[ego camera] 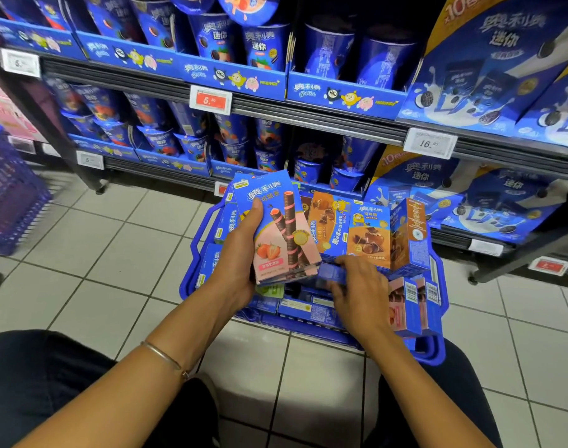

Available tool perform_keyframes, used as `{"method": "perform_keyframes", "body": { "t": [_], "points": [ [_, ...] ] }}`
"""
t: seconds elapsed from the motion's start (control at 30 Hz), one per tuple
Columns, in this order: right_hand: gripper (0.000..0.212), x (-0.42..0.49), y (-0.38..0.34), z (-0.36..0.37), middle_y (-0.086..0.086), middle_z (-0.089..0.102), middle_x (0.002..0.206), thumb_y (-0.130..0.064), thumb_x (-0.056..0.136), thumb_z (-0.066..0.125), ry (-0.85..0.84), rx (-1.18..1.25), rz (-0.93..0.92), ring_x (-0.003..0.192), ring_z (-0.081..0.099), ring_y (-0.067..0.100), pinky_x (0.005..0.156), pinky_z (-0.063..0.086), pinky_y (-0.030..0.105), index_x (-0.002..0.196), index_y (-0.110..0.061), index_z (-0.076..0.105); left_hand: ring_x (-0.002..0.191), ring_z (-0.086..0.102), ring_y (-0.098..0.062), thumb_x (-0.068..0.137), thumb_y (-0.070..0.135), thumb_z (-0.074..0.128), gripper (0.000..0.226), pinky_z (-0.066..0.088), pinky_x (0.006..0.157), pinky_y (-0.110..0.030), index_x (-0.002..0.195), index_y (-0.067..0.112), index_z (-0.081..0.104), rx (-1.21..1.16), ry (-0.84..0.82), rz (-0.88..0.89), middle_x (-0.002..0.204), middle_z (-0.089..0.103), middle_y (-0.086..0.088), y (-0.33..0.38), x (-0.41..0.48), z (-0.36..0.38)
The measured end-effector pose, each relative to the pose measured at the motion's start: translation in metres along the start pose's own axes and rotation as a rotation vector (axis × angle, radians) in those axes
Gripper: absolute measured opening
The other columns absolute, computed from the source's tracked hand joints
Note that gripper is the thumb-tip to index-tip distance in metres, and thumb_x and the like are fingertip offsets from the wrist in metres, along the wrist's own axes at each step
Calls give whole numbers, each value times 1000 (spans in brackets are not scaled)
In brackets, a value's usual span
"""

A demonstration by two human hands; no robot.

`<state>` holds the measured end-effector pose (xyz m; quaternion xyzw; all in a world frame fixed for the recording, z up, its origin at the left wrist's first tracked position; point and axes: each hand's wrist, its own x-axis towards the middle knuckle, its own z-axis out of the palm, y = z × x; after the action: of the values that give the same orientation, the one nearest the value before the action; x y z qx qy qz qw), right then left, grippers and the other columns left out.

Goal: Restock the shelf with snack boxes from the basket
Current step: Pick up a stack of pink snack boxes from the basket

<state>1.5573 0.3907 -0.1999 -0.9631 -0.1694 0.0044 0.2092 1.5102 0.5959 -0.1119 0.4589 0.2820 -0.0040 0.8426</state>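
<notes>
- Stack of flat pink-and-blue strawberry wafer-roll boxes (276,227): your left hand (240,250) clamps it, thumb across the top face, just above the basket.
- Your right hand (357,286) reaches into the basket with its fingers on a small blue carton (332,273); blur hides whether they grip it.
- The blue plastic basket (186,286) on the tiled floor looks well filled, with orange-and-blue chocolate boxes (370,240) standing and more lying beneath.
- The metal shelf (308,119) beyond holds blue cookie cups (263,46); you are gathering, placing nothing yet, so most restocking likely remains.
</notes>
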Motion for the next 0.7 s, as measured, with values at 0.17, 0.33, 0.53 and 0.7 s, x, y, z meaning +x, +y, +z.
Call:
{"method": "perform_keyframes", "body": {
  "t": [0.17,0.33,0.53,0.7],
  "points": [
    [29,9,-5,-26,-6,53,119,-34,96,64,175,288,84,106,56,17,78,51,38,122,-25,59,100,80,-31,103,63,52,44,65,71,-43,95,35,86,-15,-1,36,115,81,-9,6,0,1],
    [33,18,-27,-63,-1,62,109,-50,86,68,328,760,287,101,63,20,82,56,45,111,-30,65,102,79,-35,103,60,55,43,65,83,-53,101,29,83,68,43,67,114,81,-13,4,1,-1],
    [21,19,-63,-89,4,77,91,-31,97,63,257,1284,416,82,75,23,72,60,39,108,-14,71,87,81,-27,99,53,67,53,63,62,-34,125,7,68,247,180,181,101,82,-8,-5,5,-1],
    [19,15,-99,-72,7,72,92,-23,99,60,150,1259,405,77,69,21,71,55,37,107,-8,69,85,82,-22,85,86,45,72,62,59,-30,104,27,80,318,143,154,97,84,-1,-7,2,7]
  ]
}}
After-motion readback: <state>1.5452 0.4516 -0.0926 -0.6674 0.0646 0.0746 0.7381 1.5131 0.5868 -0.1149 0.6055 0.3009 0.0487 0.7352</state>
